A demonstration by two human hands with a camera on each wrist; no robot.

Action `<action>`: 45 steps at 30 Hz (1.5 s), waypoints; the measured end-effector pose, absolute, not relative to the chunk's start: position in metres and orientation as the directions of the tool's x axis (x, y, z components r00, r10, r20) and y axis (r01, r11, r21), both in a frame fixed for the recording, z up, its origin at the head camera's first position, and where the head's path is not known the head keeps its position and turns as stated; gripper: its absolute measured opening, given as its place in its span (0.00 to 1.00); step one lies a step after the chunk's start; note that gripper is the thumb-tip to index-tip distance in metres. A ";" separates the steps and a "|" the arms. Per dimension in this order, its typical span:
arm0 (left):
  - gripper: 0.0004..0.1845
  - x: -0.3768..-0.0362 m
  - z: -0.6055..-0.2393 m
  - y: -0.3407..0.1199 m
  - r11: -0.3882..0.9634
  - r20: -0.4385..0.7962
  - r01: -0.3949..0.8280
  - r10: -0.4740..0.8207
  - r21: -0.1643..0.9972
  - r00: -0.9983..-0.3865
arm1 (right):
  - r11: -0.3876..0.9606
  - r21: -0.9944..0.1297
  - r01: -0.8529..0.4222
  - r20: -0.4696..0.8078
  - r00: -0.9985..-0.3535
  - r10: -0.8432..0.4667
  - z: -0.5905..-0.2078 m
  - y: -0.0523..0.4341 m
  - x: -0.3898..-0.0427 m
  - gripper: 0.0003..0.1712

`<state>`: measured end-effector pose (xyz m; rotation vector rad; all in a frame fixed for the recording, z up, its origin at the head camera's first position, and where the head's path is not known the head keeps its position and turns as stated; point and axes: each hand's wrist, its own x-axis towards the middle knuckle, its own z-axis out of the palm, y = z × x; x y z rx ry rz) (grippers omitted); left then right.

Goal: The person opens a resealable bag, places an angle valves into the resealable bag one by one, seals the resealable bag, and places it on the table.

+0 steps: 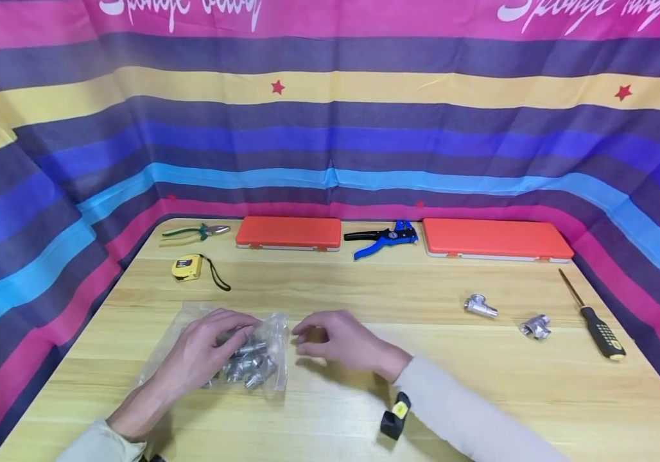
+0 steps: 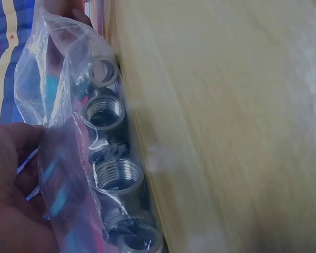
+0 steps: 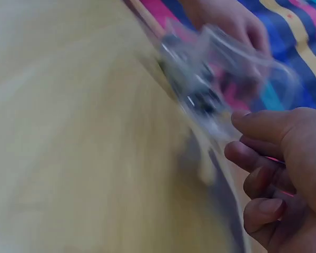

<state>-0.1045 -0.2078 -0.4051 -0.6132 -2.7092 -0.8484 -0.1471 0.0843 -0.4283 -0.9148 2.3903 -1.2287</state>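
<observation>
Head view: your left hand [image 1: 205, 350] lies on the clear plastic bag [image 1: 223, 350] of threaded metal fittings [image 1: 249, 366], near the front-left of the wooden table [image 1: 364, 410]; fingers curl over the bag top, gripping it. Right hand [image 1: 344, 343] sits just beside the bag's right edge, fingers loosely bent, nothing in them afaict. Keep the left hand pinning the bag down so fittings don't roll, and bring the right to the bag mouth w/ a firm pinch on the film, not on the metal. Two loose tee fittings [image 1: 480, 306] lie well apart to the right, near a screwdriver [image 1: 596, 321].

Left wrist view: bag [image 2: 68, 158] pressed vs the table edge, fittings [image 2: 105, 110] stacked inside; only the palm [image 2: 13, 195] shows, fingers cut off.

Right wrist view: heavy blur. Right fingers [image 3: 268, 163] half-bent, close to the bag [image 3: 216, 79]; can't tell if they touch film. Bag opening not visible anywhere.
</observation>
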 end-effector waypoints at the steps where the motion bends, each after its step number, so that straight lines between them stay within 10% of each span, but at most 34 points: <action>1: 0.10 -0.105 -0.405 -0.208 0.742 0.346 0.461 0.321 0.487 -0.882 | 0.428 -0.817 -0.386 0.025 -0.765 -0.644 -0.428 0.095 -0.149 0.20; 14: 0.10 -0.104 -0.405 -0.209 0.742 0.388 0.484 0.322 0.463 -0.864 | 0.656 -0.726 -0.207 0.046 -0.966 -0.254 -0.412 0.268 -0.149 0.20; 23: 0.10 -0.105 -0.403 -0.209 0.746 0.359 0.461 0.312 0.481 -0.880 | 0.795 -0.583 -0.167 0.161 -0.983 -0.088 -0.410 0.353 -0.132 0.16; 45: 0.10 -0.105 -0.401 -0.206 0.725 0.385 0.489 0.325 0.485 -0.864 | 0.866 -0.462 -0.192 0.157 -0.979 -0.133 -0.421 0.348 -0.132 0.11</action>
